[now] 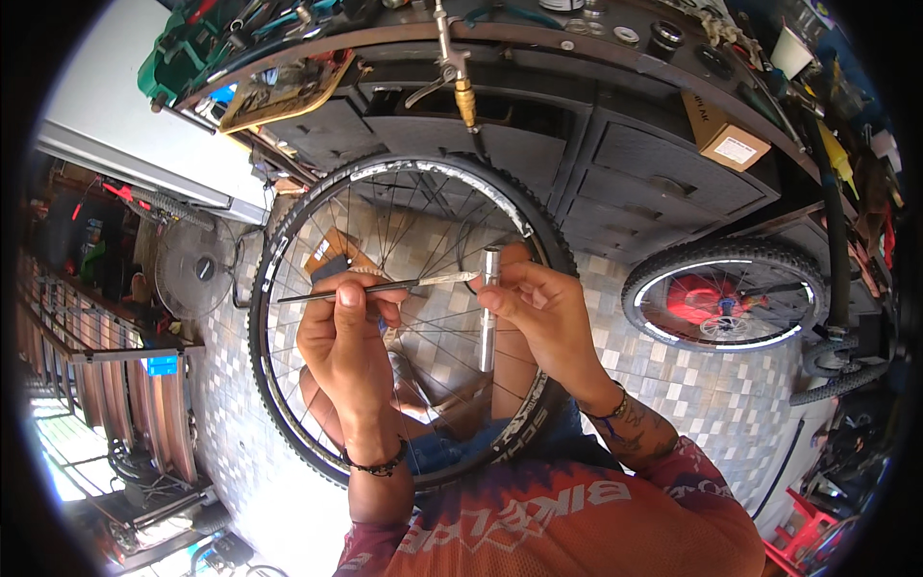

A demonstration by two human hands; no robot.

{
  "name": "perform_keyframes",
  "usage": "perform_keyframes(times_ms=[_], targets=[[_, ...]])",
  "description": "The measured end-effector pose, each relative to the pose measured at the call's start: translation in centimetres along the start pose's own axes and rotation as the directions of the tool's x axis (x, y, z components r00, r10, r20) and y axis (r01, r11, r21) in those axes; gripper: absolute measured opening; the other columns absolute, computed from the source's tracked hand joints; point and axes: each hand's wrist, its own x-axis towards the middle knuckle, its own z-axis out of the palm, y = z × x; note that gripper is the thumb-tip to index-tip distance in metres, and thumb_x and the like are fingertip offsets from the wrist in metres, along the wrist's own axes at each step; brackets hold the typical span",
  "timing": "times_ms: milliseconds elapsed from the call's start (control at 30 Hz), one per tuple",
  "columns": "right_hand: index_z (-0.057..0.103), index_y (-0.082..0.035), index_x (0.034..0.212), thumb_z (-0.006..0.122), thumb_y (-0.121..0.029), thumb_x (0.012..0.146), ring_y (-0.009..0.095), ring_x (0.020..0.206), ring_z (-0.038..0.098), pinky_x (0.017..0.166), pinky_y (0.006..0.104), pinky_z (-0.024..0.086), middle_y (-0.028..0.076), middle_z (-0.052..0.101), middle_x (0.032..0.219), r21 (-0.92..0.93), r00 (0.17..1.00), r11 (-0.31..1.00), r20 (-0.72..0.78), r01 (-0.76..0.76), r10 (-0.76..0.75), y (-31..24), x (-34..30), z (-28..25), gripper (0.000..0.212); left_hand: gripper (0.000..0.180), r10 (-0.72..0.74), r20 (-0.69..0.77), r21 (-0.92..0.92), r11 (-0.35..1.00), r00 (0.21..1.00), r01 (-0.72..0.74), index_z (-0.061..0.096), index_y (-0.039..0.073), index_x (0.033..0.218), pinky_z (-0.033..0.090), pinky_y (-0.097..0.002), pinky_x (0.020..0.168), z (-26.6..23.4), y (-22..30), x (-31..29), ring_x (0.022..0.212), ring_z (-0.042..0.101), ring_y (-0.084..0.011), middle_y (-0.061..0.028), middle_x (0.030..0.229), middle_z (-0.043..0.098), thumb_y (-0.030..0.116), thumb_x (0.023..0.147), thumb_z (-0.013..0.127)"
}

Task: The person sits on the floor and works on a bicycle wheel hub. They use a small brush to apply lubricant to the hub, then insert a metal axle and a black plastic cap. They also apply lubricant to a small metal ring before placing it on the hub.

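My left hand [348, 332] pinches a thin brush [396, 285] by its dark handle, the pale tip pointing right. In my right hand [538, 308] is a silver metal tube [487, 337], held nearly upright between thumb and fingers. The brush's pale tip meets the upper part of the tube or lies just in front of it; I cannot tell which. Below both hands is a spoked bicycle wheel [263, 332] with a black knobby tyre, resting against my legs. My hands partly cover its spokes, and its hub is hard to make out.
Dark drawers [639, 173] stand ahead under a cluttered workbench [538, 37]. An air gun [463, 96] with a brass fitting hangs before them. Another wheel [726, 298] is at the right, a cardboard box [726, 135] above it. A fan [197, 267] stands left on the tiled floor [615, 361].
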Motion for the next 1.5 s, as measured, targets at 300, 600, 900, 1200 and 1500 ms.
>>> perform_keyframes(times_ms=[300,600,900,1200,1500], targets=[[0.074,0.006,0.118,0.079,-0.010,0.099,0.009,0.095,0.069,0.086,0.0262,0.055,0.006,0.077,0.102,0.029,0.997,0.999,0.079,0.016,-0.018,1.1,-0.2,1.4,0.025,0.025,0.001,-0.066,0.086,0.996,0.998,0.005,0.069,-0.005,0.107,0.051,-0.0288,0.070,-0.7,0.2,-0.9,0.073,0.064,-0.0157,-0.0178,0.091,0.077,0.019,0.111,0.063],[0.075,0.005,0.117,0.080,-0.013,0.100,0.009,0.096,0.069,0.088,0.0257,0.054,0.007,0.076,0.104,0.010,0.998,1.000,0.051,0.025,-0.025,-0.1,-0.9,1.6,0.026,0.022,0.040,-0.072,0.194,0.981,0.997,-0.026,0.070,-0.005,0.105,0.051,-0.0258,0.071,-0.6,0.1,-0.5,0.072,0.064,-0.0131,-0.0157,0.087,0.078,0.016,0.110,0.064],[0.075,0.003,0.106,0.085,-0.016,0.096,0.008,0.089,0.070,0.081,0.0234,0.054,0.004,0.076,0.093,-0.087,0.998,0.995,-0.015,0.054,-0.055,0.9,-0.4,1.5,0.024,0.021,0.015,-0.057,0.159,0.987,0.998,-0.006,0.070,-0.007,0.106,0.054,-0.0278,0.071,0.1,0.3,-1.8,0.074,0.068,-0.0162,-0.0176,0.095,0.077,0.014,0.108,0.067],[0.075,0.006,0.113,0.080,-0.012,0.099,0.011,0.096,0.072,0.087,0.0253,0.056,0.010,0.079,0.105,-0.014,0.999,1.000,0.029,0.022,-0.022,0.3,-0.5,1.0,0.024,0.021,0.037,-0.070,0.164,0.986,0.997,-0.025,0.071,-0.007,0.106,0.053,-0.0266,0.071,-0.6,-0.2,-1.6,0.074,0.068,-0.0157,-0.0184,0.094,0.078,0.014,0.109,0.066],[0.072,0.007,0.114,0.077,-0.005,0.099,0.017,0.107,0.074,0.095,0.0302,0.059,0.014,0.077,0.112,-0.062,0.997,0.998,0.074,0.019,-0.014,0.1,-0.7,1.1,0.020,0.020,0.065,-0.084,0.179,0.983,0.994,-0.049,0.070,-0.007,0.106,0.053,-0.0266,0.070,-0.7,-0.2,-1.6,0.073,0.067,-0.0151,-0.0186,0.093,0.078,0.013,0.109,0.065]])
